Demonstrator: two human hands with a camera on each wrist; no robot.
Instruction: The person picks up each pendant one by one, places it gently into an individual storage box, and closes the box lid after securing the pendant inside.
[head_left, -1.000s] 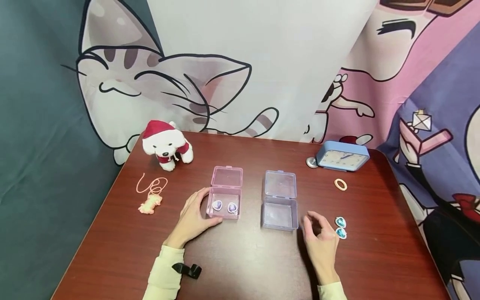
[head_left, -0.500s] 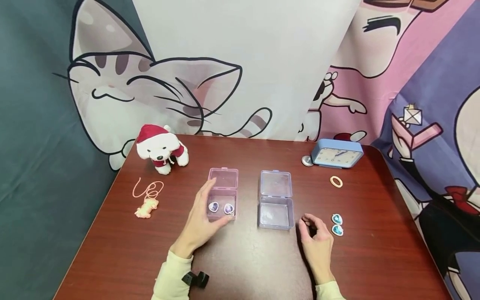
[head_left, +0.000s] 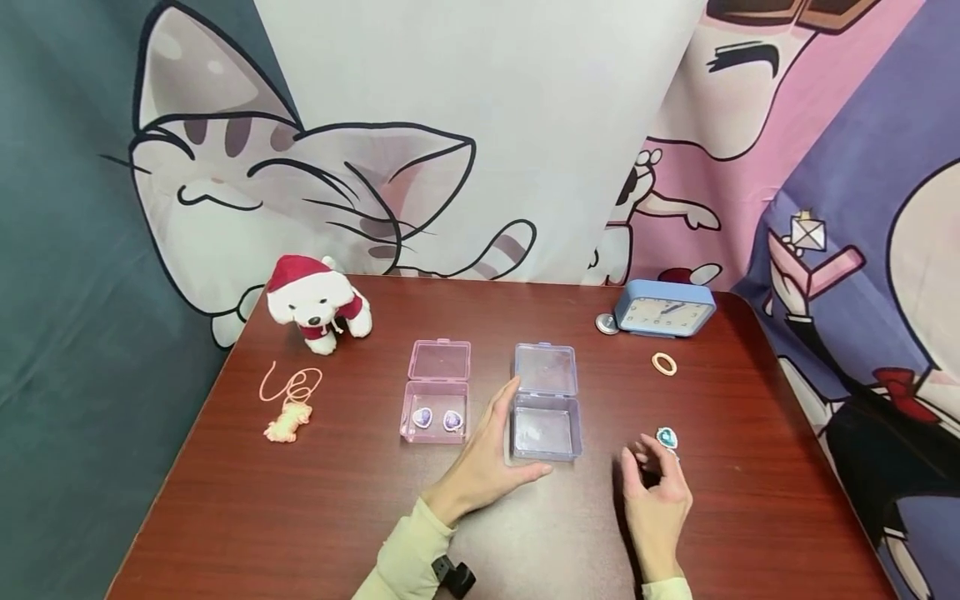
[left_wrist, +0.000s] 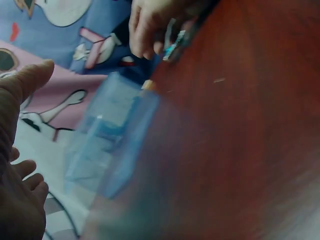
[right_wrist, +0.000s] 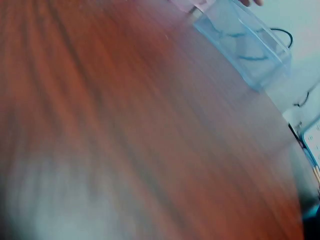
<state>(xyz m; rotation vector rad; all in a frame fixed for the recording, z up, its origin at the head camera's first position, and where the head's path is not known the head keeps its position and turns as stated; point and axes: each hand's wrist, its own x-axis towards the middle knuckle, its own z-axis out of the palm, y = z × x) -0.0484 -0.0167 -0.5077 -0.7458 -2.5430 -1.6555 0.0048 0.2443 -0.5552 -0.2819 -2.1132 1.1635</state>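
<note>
A translucent blue-purple box [head_left: 546, 429] stands on the table with its lid [head_left: 546, 369] raised. My left hand [head_left: 483, 458] is at its left side, fingers along that side and thumb spread near its front; contact is unclear. In the left wrist view the blue box [left_wrist: 110, 135] appears blurred beside the spread fingers. To its right, my right hand [head_left: 658, 508] hangs over the table, fingers loosely curled, nothing seen in them. A teal gem [head_left: 667, 437] lies just beyond its fingertips; a second is mostly hidden behind the hand. The right wrist view shows the blue box [right_wrist: 245, 45] but not the hand.
Left of the blue box is a pink box [head_left: 435, 387], lid raised, holding two purple gems [head_left: 452, 421]. A plush dog [head_left: 318, 304], a pink corded charm [head_left: 288, 421], a blue clock [head_left: 666, 308], a silver disc [head_left: 607, 324] and a cream ring [head_left: 663, 363] are around.
My left hand has left the pink box and moved right to the blue box. The right hand has shifted slightly right, now covering most of one teal gem.
</note>
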